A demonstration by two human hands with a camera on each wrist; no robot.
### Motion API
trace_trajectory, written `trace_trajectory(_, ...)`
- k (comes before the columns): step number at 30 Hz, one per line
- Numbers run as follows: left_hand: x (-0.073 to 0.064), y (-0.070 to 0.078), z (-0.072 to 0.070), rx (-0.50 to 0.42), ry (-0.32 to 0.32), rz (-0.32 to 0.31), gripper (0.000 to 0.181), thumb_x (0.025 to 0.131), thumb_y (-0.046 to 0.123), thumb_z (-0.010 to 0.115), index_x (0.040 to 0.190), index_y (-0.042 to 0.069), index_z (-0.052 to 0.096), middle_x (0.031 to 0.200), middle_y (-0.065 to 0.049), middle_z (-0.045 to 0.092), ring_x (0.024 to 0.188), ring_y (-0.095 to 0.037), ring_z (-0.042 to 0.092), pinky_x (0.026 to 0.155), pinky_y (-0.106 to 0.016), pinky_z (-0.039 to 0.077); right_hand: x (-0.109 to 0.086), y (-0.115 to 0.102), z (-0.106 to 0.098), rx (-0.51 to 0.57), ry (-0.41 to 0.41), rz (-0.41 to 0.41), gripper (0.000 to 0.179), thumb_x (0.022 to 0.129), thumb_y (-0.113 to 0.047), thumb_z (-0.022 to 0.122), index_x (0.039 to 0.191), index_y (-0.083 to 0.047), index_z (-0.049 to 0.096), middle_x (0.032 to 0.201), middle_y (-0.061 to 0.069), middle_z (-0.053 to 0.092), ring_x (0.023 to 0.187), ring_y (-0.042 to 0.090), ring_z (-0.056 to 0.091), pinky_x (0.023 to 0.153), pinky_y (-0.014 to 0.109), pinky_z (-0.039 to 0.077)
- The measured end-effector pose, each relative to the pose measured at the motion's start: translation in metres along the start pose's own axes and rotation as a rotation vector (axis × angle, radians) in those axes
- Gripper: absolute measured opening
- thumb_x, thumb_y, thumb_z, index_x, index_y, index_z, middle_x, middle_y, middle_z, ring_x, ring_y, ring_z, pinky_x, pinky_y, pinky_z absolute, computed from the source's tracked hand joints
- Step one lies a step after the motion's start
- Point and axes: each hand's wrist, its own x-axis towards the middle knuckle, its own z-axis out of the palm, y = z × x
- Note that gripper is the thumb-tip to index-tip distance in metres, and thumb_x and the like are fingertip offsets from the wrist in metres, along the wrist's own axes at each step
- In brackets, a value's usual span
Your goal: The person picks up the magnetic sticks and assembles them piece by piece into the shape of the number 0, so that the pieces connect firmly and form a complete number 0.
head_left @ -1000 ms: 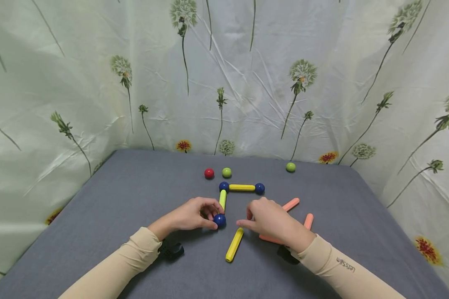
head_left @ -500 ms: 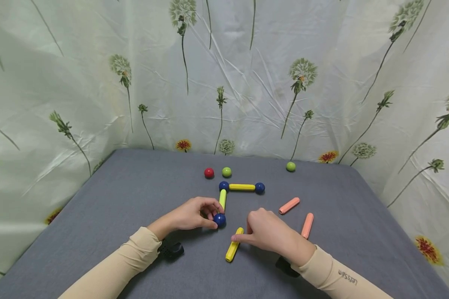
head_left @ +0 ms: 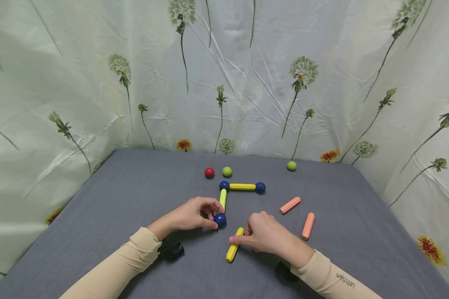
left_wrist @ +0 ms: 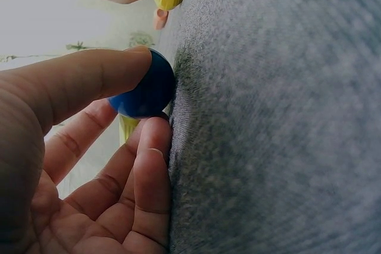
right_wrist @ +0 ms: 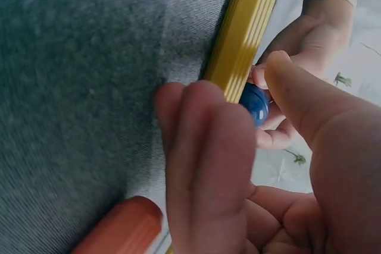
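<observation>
Head view: I record the left grip (head_left: 194,214) pinching a blue ball (head_left: 220,220) between thumb and fingers, at the near end of a lime stick (head_left: 223,198) on the desk (head_left: 153,174). Right grip (head_left: 266,235) noted with thumb and fingers apart about a yellow stick (head_left: 230,251), which lies on the desk; contact I cannot confirm. Two salmon sticks (head_left: 308,226) lie farther right; a red ball (head_left: 209,172) sits farther back.
</observation>
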Motion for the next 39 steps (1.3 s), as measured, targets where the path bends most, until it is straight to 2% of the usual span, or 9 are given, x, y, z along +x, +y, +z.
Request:
trace_trajectory(6, -0.0004, 0.0003, -0.0003, 0.005, 0.001, 0.004, 0.033, 0.092, 0.010, 0.085, 0.122, 0.010, 0.072, 0.107, -0.005, 0.072, 0.090, -0.014, 0.064, 0.076, -0.025, 0.054, 0.0009, 0.0008, 0.0028, 0.017, 0.023, 0.015, 0.054, 0.092, -0.054, 0.082, 0.057, -0.017, 0.064, 0.045, -0.010, 0.047, 0.044, 0.007, 0.044, 0.048, 0.024, 0.028)
trace_trajectory(16, -0.0011, 0.0001, 0.0001, 0.011, 0.011, 0.002, 0.033, 0.092, 0.011, 0.085, 0.122, 0.011, 0.072, 0.107, -0.006, 0.071, 0.090, -0.014, 0.064, 0.075, -0.025, 0.054, 0.0023, 0.0022, 0.0097, 0.014, 0.068, -0.013, 0.060, 0.090, -0.059, 0.082, 0.052, -0.018, 0.059, 0.043, -0.012, 0.044, 0.042, 0.006, 0.042, 0.046, 0.023, 0.027)
trace_trajectory(28, 0.0004, 0.0002, 0.0007, 0.014, 0.010, 0.007, 0.031, 0.092, 0.010, 0.085, 0.121, 0.012, 0.072, 0.106, -0.004, 0.072, 0.090, -0.012, 0.065, 0.075, -0.024, 0.055, 0.0052, 0.0032, 0.0059, 0.048, 0.024, -0.002, 0.043, 0.089, -0.045, 0.087, 0.064, -0.017, 0.067, 0.047, -0.009, 0.054, 0.045, 0.006, 0.050, 0.047, 0.022, 0.033)
trace_trajectory(32, 0.0004, 0.0006, 0.0002, 0.013, 0.009, 0.012, 0.032, 0.092, 0.010, 0.085, 0.121, 0.011, 0.072, 0.106, -0.005, 0.072, 0.090, -0.014, 0.064, 0.075, -0.024, 0.054, 0.0058, 0.0041, 0.0050, 0.079, 0.013, -0.002, 0.038, 0.089, -0.039, 0.088, 0.066, -0.015, 0.069, 0.051, -0.007, 0.061, 0.047, 0.006, 0.057, 0.048, 0.021, 0.038)
trace_trajectory(35, -0.0001, 0.0007, 0.0003, 0.014, 0.009, 0.012, 0.032, 0.092, 0.010, 0.085, 0.121, 0.011, 0.072, 0.106, -0.005, 0.072, 0.090, -0.014, 0.064, 0.075, -0.024, 0.054, 0.0055, 0.0045, 0.0043, 0.106, 0.003, 0.005, 0.034, 0.089, -0.035, 0.089, 0.069, -0.014, 0.070, 0.058, -0.004, 0.066, 0.050, 0.007, 0.065, 0.050, 0.022, 0.047)
trace_trajectory(39, -0.0011, 0.0010, 0.0009, 0.016, 0.012, 0.006, 0.032, 0.092, 0.010, 0.085, 0.121, 0.011, 0.072, 0.106, -0.005, 0.072, 0.090, -0.014, 0.064, 0.075, -0.024, 0.054, 0.0052, 0.0046, 0.0030, 0.143, -0.014, 0.008, 0.031, 0.088, -0.029, 0.090, 0.071, -0.012, 0.071, 0.063, -0.002, 0.069, 0.052, 0.008, 0.068, 0.053, 0.022, 0.054)
